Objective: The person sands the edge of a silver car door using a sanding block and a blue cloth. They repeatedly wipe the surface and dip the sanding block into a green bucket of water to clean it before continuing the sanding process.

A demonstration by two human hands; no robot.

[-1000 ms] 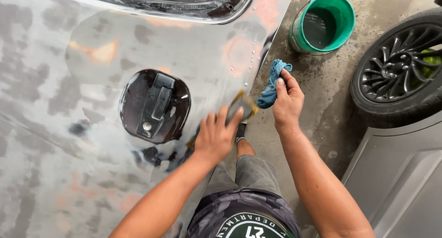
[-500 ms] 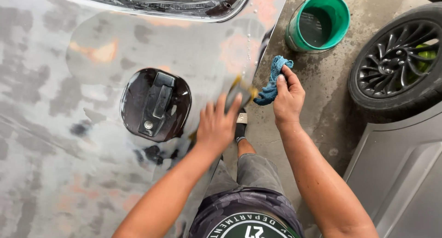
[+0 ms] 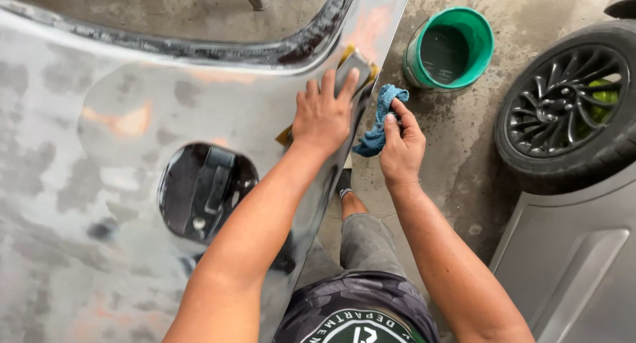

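Up the panel goes the left hand [image 3: 322, 114] since a second ago, sliding from beside the round dark fuel-filler hole [image 3: 207, 192] to the edge. Its fingers lie spread and flat, pressing a grey sanding block with yellow backing [image 3: 354, 68] onto the wet, sanded grey metal car panel [image 3: 99, 117]. Just right of it, the right hand [image 3: 399, 144] is closed around a crumpled blue cloth [image 3: 379, 117]. So near the edge, the block might slip off and fall. Farther right sit a green plastic bucket [image 3: 487, 51] and a black car wheel [image 3: 570, 111].
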